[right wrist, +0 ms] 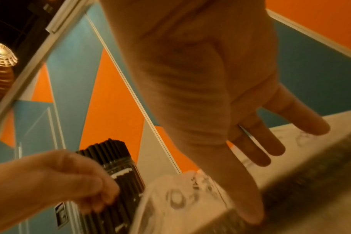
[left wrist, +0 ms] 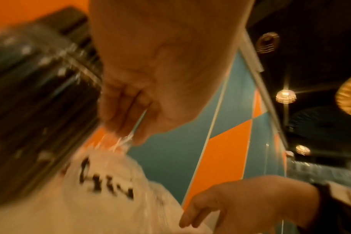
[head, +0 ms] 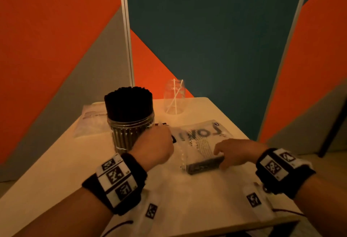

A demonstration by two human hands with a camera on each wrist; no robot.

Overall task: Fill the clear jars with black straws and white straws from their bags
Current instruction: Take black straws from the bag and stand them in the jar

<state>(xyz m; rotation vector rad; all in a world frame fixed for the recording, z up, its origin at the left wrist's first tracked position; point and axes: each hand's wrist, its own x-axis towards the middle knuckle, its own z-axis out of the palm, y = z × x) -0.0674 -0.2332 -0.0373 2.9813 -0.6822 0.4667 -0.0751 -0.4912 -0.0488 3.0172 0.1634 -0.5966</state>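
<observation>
A clear jar [head: 129, 124] packed with black straws stands at the middle left of the table. Behind it a second clear jar [head: 173, 98] holds two white straws. A printed plastic bag [head: 202, 141] full of straws lies flat in front of me. My left hand [head: 161, 133] pinches the bag's clear edge [left wrist: 128, 137] beside the black-straw jar [left wrist: 30, 110]. Over the bag's [right wrist: 180, 197] near end lies my right hand [head: 219, 157], fingers [right wrist: 270, 142] straight and thumb touching the bag's end.
A flat clear bag [head: 90, 120] lies at the table's far left, behind the black-straw jar. The light table [head: 56, 180] ends near the wall panels at the back and right. Marker tags lie along its near edge.
</observation>
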